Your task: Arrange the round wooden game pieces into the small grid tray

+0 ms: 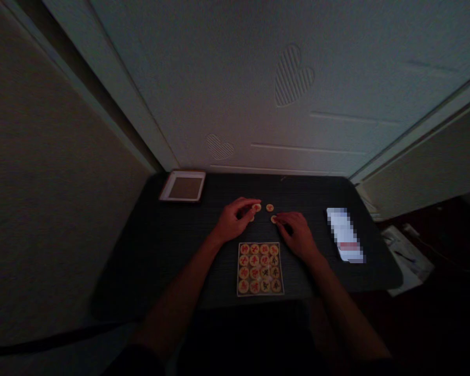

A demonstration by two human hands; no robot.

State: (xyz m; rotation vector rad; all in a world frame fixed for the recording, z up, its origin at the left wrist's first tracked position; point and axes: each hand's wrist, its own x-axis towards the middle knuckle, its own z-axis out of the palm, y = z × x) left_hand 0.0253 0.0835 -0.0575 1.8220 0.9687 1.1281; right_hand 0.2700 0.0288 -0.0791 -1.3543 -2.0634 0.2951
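My left hand [237, 218] is closed, with a round xiangqi piece [257, 208] bearing a red character between thumb and fingertips. A second piece [251, 219] shows partly beneath its thumb. On the right, the fingertips of my right hand [295, 230] close on the edge of another xiangqi piece [273, 219], which they partly cover. One loose piece [270, 208] lies on the table between and just beyond both hands. Closer to my body is a clear square box [238, 271] filled with rows of pieces, most with red characters and several with black ones.
A shallow open box or lid [201, 192] lies at the table's back left. A phone with a lit, blurred screen [344, 235] rests on the dark table [160, 250] at the right. Behind stands a white panel [235, 94] with heart reliefs. Papers [409, 258] lie lower, past the right edge.
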